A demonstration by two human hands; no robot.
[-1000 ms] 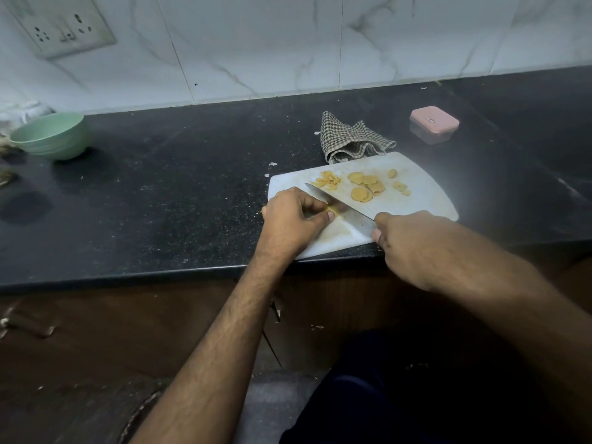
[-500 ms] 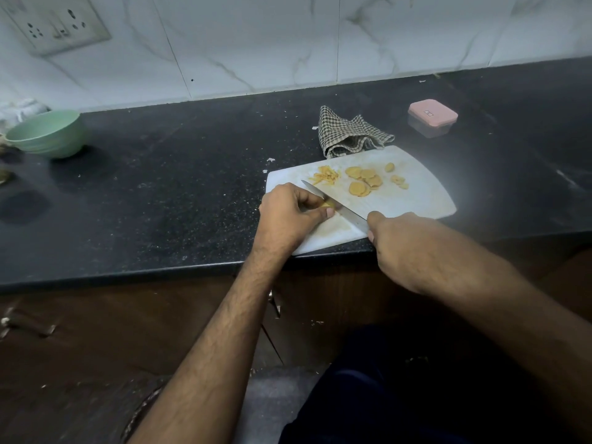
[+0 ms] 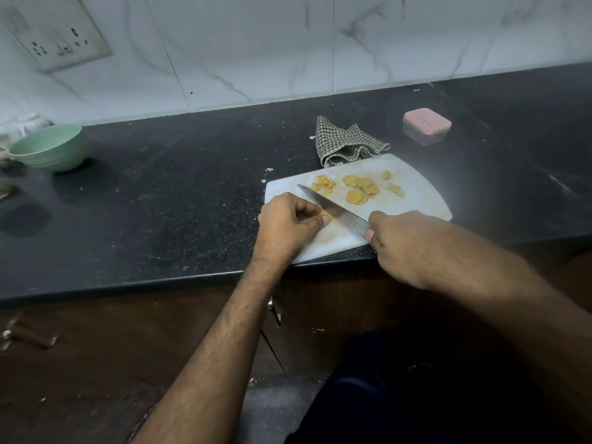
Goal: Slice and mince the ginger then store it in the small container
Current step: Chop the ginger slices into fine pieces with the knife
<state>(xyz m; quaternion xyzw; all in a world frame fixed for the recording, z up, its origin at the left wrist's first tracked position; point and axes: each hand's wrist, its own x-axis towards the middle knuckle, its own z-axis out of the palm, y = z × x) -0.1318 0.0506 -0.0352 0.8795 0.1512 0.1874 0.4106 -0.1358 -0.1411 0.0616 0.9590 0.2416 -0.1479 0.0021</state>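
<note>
A black speckled countertop [image 3: 160, 203] meets a white marble-tiled wall [image 3: 256, 43] bearing a socket panel [image 3: 57, 36].

Knife [image 3: 333, 209]: handle wholly covered by the right hand [image 3: 403, 245]; only the blade shows. Ginger piece [image 3: 324, 214] beside the blade: mostly hidden under the left hand [image 3: 288, 224], shape not determinable. Cutting board [image 3: 416, 200]: near corner concealed by both hands. Small container [image 3: 426, 126], beyond the board: contents and lid marking unreadable. Objects left of the green bowl [image 3: 51, 147] cut off by the frame edge, unidentifiable.

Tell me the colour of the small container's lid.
Pink, on the small container with its clear base; the head view shows it beyond the cutting board.
</note>
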